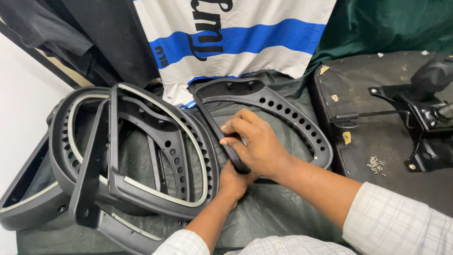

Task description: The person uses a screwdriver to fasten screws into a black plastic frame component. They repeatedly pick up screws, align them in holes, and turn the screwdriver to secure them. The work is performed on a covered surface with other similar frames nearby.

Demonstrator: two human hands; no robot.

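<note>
Both hands grip a black perforated chair armrest frame point(283, 113): right hand point(252, 144) clamped over its straight bar, left hand point(233, 182) closed beneath; stacked frames point(137, 156) just beside.

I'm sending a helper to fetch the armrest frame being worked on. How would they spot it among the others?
Start at the blue-and-white striped cloth at the top. Just below it lies a single black armrest frame on the dark sheet, with both hands, right hand and left hand, on its straight bar. Unlike the stack of frames to its left, it lies flat and alone.
</note>
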